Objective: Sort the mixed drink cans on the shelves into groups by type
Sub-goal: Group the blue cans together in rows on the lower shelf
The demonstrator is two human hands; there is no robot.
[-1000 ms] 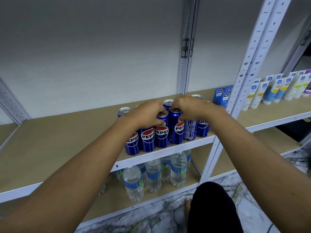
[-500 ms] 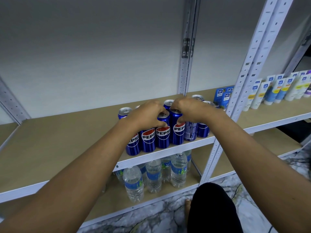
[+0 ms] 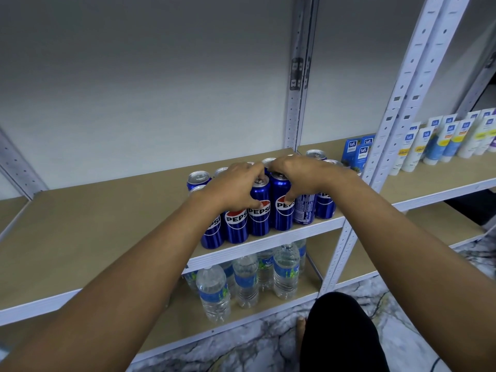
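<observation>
Several blue Pepsi cans (image 3: 236, 224) stand packed together near the front edge of the middle wooden shelf (image 3: 80, 232). My left hand (image 3: 233, 183) grips the top of one front-row Pepsi can (image 3: 259, 210), thumb on its label. My right hand (image 3: 298, 175) grips the neighbouring Pepsi can (image 3: 281, 213) from above, thumb pressed on its logo. More cans stand behind and to the right, one turned with its text panel (image 3: 304, 208) outward. My hands hide several can tops.
Water bottles (image 3: 214, 294) stand on the shelf below. Blue Safi boxes (image 3: 358, 154) and white tubes (image 3: 429, 143) fill the shelf to the right, past a white perforated upright (image 3: 397, 111). My dark-clothed knee (image 3: 341, 334) and bare foot are at the bottom, over a marble floor.
Both hands stay on the same two front cans. The right-hand can has shifted slightly toward the left one, closing the row; the view has hardly moved.
</observation>
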